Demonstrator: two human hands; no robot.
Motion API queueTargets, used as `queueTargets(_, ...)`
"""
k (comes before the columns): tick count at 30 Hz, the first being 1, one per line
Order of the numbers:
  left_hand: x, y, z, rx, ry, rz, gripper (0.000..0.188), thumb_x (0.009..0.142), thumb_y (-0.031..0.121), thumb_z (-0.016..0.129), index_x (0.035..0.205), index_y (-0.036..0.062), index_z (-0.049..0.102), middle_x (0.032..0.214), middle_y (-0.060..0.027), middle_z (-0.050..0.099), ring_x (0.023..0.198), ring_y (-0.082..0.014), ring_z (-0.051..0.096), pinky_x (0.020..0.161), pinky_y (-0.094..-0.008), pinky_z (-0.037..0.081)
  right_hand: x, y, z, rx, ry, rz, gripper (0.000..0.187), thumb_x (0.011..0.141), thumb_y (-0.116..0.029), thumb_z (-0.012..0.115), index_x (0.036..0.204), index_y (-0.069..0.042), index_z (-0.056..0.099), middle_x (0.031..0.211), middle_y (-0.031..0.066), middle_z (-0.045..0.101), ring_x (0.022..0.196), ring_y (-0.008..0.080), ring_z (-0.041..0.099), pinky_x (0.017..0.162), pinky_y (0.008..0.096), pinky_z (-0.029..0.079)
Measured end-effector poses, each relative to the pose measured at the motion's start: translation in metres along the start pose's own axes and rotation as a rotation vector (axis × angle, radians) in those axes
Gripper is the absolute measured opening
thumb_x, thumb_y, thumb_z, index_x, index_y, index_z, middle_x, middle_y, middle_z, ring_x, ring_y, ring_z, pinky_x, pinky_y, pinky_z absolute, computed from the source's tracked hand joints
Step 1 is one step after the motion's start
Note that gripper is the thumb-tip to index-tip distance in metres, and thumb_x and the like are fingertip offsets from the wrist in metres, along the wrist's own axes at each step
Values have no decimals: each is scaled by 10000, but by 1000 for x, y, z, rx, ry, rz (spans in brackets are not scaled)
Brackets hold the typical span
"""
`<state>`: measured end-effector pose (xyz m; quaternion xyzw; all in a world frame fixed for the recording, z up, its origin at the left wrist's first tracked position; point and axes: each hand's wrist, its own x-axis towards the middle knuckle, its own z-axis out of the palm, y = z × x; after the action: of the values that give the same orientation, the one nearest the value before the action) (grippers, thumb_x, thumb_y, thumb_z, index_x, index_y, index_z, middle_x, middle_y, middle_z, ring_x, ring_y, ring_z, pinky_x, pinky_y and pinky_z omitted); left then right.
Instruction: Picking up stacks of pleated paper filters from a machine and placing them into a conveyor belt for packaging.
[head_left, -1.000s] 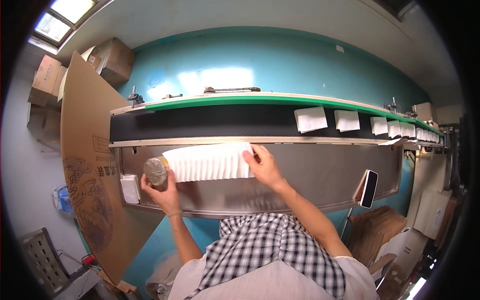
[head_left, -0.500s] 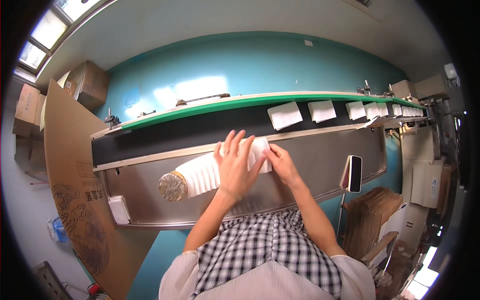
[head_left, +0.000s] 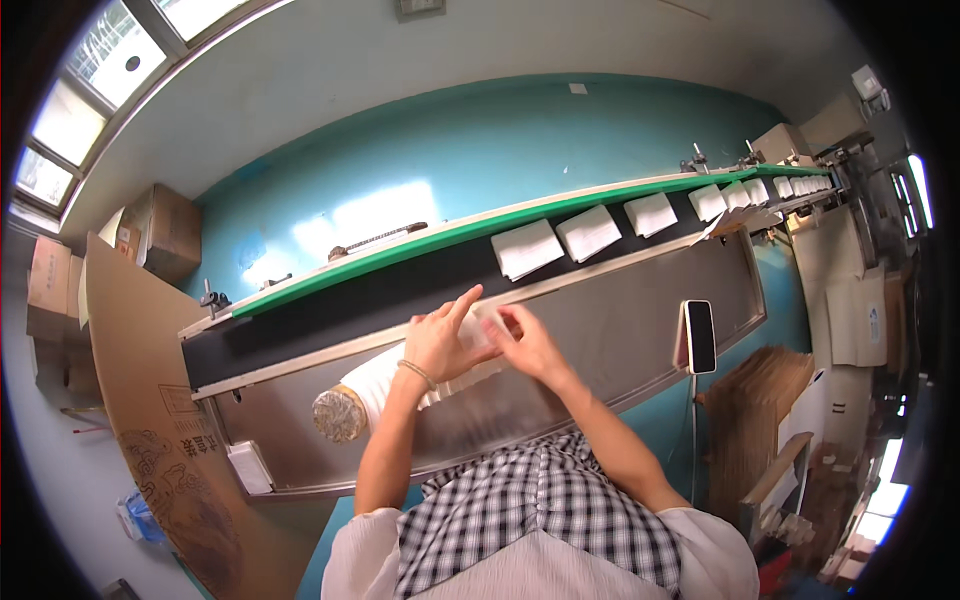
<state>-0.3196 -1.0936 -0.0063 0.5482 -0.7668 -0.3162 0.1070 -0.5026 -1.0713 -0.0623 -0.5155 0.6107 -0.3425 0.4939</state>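
A row of white folded tissues (head_left: pixel 378 374) lies along the steel worktop, with a round, tape-wrapped end piece (head_left: pixel 339 414) at its left end. My left hand (head_left: pixel 436 342) is closed over the right part of this row, thumb toward me, with a thin bracelet at the wrist. Close by, my right hand (head_left: pixel 528 342) has its fingers curled and pinched at a white folded tissue (head_left: pixel 482 328) between the two hands. That tissue is blurred, and its lower part is hidden behind my fingers.
Beyond the row runs a black belt (head_left: pixel 290 345) with a green edge (head_left: pixel 350 278), carrying several white folded packets (head_left: pixel 588 236). A phone (head_left: pixel 701 337) stands at right. A small white stack (head_left: pixel 250 468) sits at the worktop's left corner, beside a cardboard sheet (head_left: pixel 140 370).
The view has tilted. My left hand has gone from spread fingers to a closed grip, and my right fingers have curled in. One more packet shows on the belt's near-left end.
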Motion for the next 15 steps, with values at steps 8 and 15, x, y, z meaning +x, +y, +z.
queueTargets(8,-2,-31,-12,-167,-92,68,709,661,532,842,1213,160,600,1187,-135,659,1010,-351,666,894,-433,531,-6,-3,-14,225,-189,253,360,899,-309,717,1039,16,650,846,53,657,802,117,609,682,284,489)
queueTargets(15,-2,-29,-7,-164,-78,78,711,669,560,829,1199,150,592,1136,-166,662,986,-376,665,882,-447,529,39,12,-23,751,-14,348,354,982,-260,637,1188,18,565,949,84,670,800,133,650,694,249,540)
